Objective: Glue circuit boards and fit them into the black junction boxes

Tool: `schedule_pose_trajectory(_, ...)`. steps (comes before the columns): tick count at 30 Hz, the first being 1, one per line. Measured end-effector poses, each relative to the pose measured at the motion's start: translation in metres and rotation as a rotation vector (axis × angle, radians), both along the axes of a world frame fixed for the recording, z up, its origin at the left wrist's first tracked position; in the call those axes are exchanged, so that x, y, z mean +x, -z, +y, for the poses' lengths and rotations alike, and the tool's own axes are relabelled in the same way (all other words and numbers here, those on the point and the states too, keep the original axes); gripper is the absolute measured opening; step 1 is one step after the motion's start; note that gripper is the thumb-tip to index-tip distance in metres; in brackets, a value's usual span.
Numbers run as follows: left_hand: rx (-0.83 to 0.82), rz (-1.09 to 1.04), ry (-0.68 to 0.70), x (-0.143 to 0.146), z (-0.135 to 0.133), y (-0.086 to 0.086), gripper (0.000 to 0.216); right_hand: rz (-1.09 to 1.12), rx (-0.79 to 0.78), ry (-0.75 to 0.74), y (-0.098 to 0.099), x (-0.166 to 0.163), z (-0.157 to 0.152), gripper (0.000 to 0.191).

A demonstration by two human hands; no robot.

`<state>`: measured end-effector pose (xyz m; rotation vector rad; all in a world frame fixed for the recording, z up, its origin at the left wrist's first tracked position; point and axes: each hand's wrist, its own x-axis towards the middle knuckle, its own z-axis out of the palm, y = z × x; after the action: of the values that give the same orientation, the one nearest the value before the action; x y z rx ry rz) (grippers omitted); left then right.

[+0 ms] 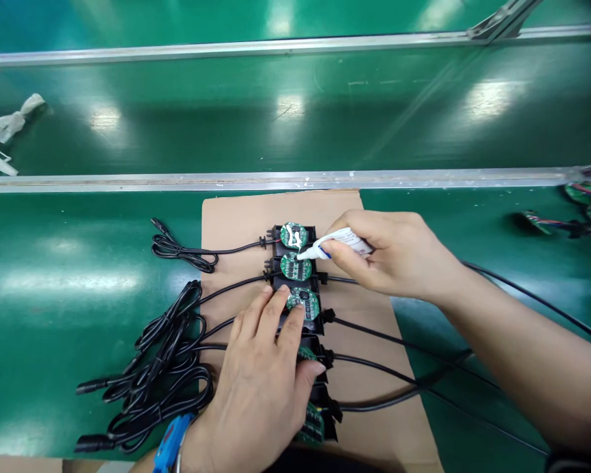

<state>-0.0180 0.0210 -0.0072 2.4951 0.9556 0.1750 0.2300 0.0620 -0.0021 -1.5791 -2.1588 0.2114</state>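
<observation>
My right hand (389,253) squeezes a white glue tube (347,242), its nozzle tip at the upper edge of a round green circuit board (296,267). Beyond it, another round board (293,235) carries streaks of white glue. Fingers spread, my left hand (266,368) lies over the nearer black housings, fingertips touching a third round board (303,303). Partly under that hand are further boards, one of them a green board (312,424) close to me. The black housings (316,325) stand in a column, with cables leaving both sides.
Beneath the housings lies a cardboard sheet (374,368) on the green table. Bundled black cables (162,355) lie at left. A metal rail (152,182) crosses behind. More wired boards (539,222) sit at far right, and crumpled white plastic (10,128) at far left.
</observation>
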Motion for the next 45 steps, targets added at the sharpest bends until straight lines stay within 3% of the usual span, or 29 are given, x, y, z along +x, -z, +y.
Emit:
schedule_pose_trajectory(7, 0.002, -0.001, -0.003, 0.001, 0.002, -0.001, 0.049, 0.041, -0.075, -0.139, 0.001, -0.014, -0.001, 0.016)
schedule_pose_trajectory(15, -0.008, -0.002, -0.002, 0.0, 0.0, 0.0, 0.051, 0.028, -0.035, -0.208, -0.002, -0.013, -0.002, 0.015)
schedule_pose_trajectory(28, -0.004, -0.006, -0.004, 0.0, -0.001, -0.002, 0.048, -0.069, -0.092, -0.033, 0.0, -0.008, 0.011, 0.02)
schedule_pose_trajectory(34, -0.013, 0.004, -0.009, 0.0, 0.0, -0.003, 0.048, -0.082, -0.064, -0.052, 0.003, -0.008, 0.013, 0.021)
schedule_pose_trajectory(45, -0.024, 0.009, 0.0, 0.0, -0.002, -0.002, 0.05, -0.026, -0.074, -0.145, -0.006, -0.005, -0.013, 0.021)
